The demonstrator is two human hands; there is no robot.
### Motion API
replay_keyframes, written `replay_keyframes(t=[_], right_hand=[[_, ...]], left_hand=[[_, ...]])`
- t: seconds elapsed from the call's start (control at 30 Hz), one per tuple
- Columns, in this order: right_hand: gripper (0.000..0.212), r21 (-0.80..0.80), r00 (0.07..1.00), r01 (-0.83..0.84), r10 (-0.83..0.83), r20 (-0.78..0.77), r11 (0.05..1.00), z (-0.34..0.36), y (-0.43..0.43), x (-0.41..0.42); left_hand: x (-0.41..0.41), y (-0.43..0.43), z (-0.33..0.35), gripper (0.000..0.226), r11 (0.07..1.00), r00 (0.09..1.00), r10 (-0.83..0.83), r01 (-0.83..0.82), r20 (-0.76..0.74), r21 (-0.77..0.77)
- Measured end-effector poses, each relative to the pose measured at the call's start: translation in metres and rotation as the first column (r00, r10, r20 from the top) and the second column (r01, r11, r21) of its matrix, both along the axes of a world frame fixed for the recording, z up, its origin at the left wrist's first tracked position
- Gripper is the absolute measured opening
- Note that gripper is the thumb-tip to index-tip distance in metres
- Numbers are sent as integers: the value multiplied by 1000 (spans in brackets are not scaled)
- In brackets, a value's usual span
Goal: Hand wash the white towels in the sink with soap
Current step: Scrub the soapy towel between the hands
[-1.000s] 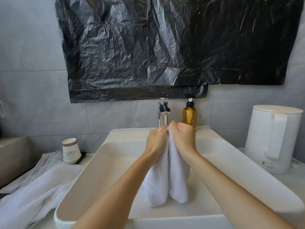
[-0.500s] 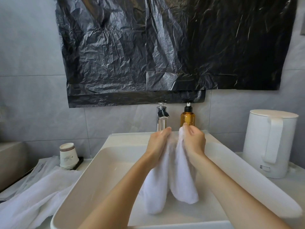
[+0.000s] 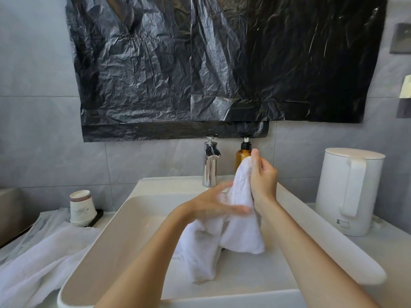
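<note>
Right hand [image 3: 264, 183] grips the bunched top of the white towel [image 3: 240, 232], which drapes into the sink [image 3: 115, 241]; left hand [image 3: 211, 206], fingers flat, presses its side. Scrubbing should go best with short, firm strokes over the sink.

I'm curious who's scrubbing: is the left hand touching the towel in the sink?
Touching. Head view shows the left hand flat against the towel the right hand holds.

In the sink [image 3: 106, 252], towel [image 3: 240, 230] between my left hand [image 3: 211, 203] and right hand [image 3: 263, 181]; tap [image 3: 210, 165] and bottle [image 3: 241, 156] behind, kettle [image 3: 349, 192] right, cups [image 3: 81, 207] and second towel [image 3: 40, 263] left.
</note>
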State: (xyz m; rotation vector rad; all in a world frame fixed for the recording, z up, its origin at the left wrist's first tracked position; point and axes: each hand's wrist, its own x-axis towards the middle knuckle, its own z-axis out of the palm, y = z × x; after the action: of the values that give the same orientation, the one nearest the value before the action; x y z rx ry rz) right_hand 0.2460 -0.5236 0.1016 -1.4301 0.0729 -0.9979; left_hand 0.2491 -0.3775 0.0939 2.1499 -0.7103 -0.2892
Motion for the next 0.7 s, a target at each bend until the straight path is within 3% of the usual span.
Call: replay_keyframes(t=[0.07, 0.2, 0.27, 0.33, 0.4, 0.53, 0.57, 0.7], right_hand=[[52, 4, 999, 13, -13, -30, 1000, 0, -2, 1], [47, -124, 983, 66, -87, -164, 990, -5, -5, -2], [33, -291, 968, 44, -113, -223, 956, -10, -5, -4], [31, -531, 960, -18, -134, -246, 847, -13, -3, -8], [43, -659, 954, -204, -6, -301, 724, -16, 1, -8], [94, -564, 826, -538, 258, -501, 626, -25, 5, -6], [91, -550, 819, -545, 262, -510, 633, -26, 4, -5], [19, -535, 874, -412, 153, -462, 737, -17, -4, -4]], left_hand=[[5, 0, -3, 67, 998, 994, 51, -55, 98, 39], [21, 8, -7, 7, 969, 936, 224, -185, 270, -164], [24, 10, -7, 8, 949, 913, 282, -219, 296, -228], [25, 12, -4, 14, 916, 913, 341, -269, 223, -299], [25, 16, -1, 14, 850, 907, 413, -351, 83, -393], [30, 23, 0, 23, 726, 858, 510, -466, -59, -506], [30, 23, 0, 24, 709, 850, 520, -483, -82, -514], [37, 25, -7, 19, 702, 860, 492, -484, -135, -523]])
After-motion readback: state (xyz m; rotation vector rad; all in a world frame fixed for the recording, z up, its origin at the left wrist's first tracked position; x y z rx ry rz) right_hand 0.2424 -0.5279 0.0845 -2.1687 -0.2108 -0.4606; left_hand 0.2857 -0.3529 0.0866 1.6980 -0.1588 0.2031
